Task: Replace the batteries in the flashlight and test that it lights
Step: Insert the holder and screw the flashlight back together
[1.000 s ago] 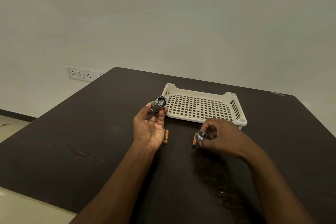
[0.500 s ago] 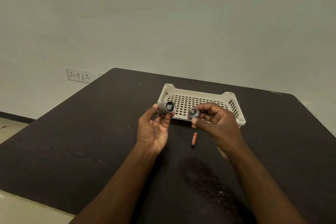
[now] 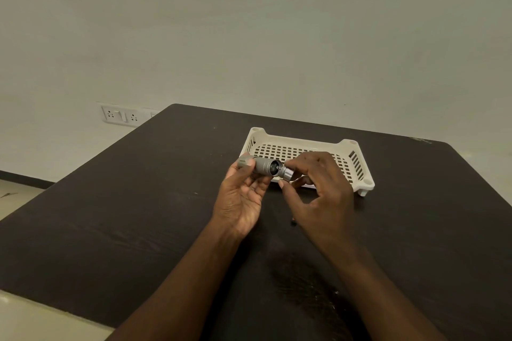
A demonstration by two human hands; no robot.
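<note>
The right hand (image 3: 318, 191) has carried the cap (image 3: 288, 173) up to the flashlight (image 3: 261, 166), pinching it; the left hand (image 3: 239, 202) holds the body level, open end facing right

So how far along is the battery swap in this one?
Battery state inside isn't visible. In hand: left hand holds the grey cylindrical flashlight body, right hand brings the silver metal end cap to its open end. Left: screwing it on and testing the light, which looks unlit.
</note>
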